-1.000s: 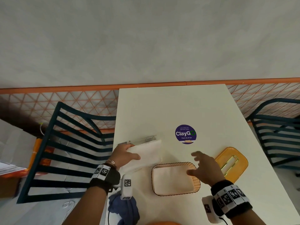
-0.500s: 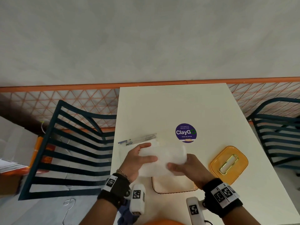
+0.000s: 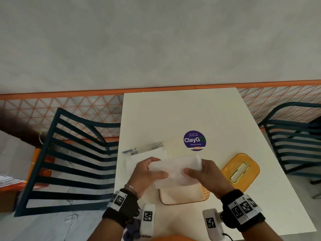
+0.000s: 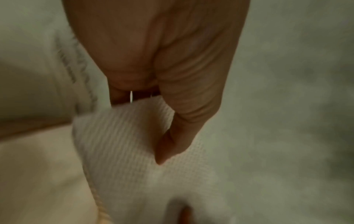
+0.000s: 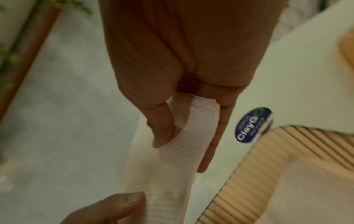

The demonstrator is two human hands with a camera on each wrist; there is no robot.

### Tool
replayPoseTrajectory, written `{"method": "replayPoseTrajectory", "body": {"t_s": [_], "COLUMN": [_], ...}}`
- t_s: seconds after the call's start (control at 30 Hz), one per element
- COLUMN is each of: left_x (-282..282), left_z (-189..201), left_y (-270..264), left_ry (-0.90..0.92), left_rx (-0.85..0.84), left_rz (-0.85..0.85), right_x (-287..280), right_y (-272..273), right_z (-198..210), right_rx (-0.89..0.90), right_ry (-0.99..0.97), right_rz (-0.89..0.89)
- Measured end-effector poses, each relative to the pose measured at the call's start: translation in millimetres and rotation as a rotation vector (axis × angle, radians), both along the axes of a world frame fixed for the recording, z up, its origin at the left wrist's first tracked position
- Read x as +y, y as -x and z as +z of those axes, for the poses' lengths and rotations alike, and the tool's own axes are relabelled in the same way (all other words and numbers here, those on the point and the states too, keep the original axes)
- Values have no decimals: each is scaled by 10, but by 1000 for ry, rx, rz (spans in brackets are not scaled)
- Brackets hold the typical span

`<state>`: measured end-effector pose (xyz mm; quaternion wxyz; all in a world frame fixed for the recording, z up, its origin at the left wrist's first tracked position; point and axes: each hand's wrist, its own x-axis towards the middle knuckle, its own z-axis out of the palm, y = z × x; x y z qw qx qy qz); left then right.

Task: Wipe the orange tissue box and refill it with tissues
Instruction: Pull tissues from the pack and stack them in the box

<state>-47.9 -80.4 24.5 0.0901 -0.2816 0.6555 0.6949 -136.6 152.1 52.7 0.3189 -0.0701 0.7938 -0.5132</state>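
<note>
A white stack of tissues (image 3: 175, 168) is held up over the table by both hands. My left hand (image 3: 147, 173) grips its left end, thumb on top. My right hand (image 3: 203, 173) pinches its right end. Below them sits the open orange tissue box (image 3: 205, 194) with ribbed walls, tissues lying inside it. In the left wrist view the thumb presses the textured tissue stack (image 4: 138, 151). In the right wrist view thumb and fingers clamp the tissue stack (image 5: 184, 136) beside the ribbed tissue box (image 5: 268, 174). The orange lid (image 3: 241, 171) with a gold-rimmed slot lies to the right.
An empty clear plastic wrapper (image 3: 144, 151) lies at the table's left side. A purple round sticker (image 3: 194, 140) is on the white table (image 3: 217, 119). Dark slatted chairs stand at the left (image 3: 69, 162) and right (image 3: 295, 141). A blue cloth (image 3: 132, 230) lies near the front edge.
The left hand lifted the tissue stack off the wrapper and carried it right. The right hand came in and took hold of its right end; both now hold it above the box.
</note>
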Motion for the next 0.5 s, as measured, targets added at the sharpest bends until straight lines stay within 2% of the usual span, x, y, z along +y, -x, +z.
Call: {"method": "replayPoseTrajectory", "body": {"t_s": [0.13,0.2,0.3,0.43,0.5], "left_x": [-178,-231,-275,-375,-418], "left_z": [72,140,219,231,200], "left_y": [26,89,184,233,225], "left_ry": [471,588,543,390,320], "left_rx": [68,71,50,74,83], "left_rz": [-233,-274,-64,217,313], "right_x": [-338,-615,-981,-1226,-1292], "right_y": [120,188,264,308,306], "right_z": [264,376,468,513,430], "right_rx": [379,510,590,480,415], "right_ry": [-176,-190,-120,83,151], "right_rz": [254,356,360,204,186]}}
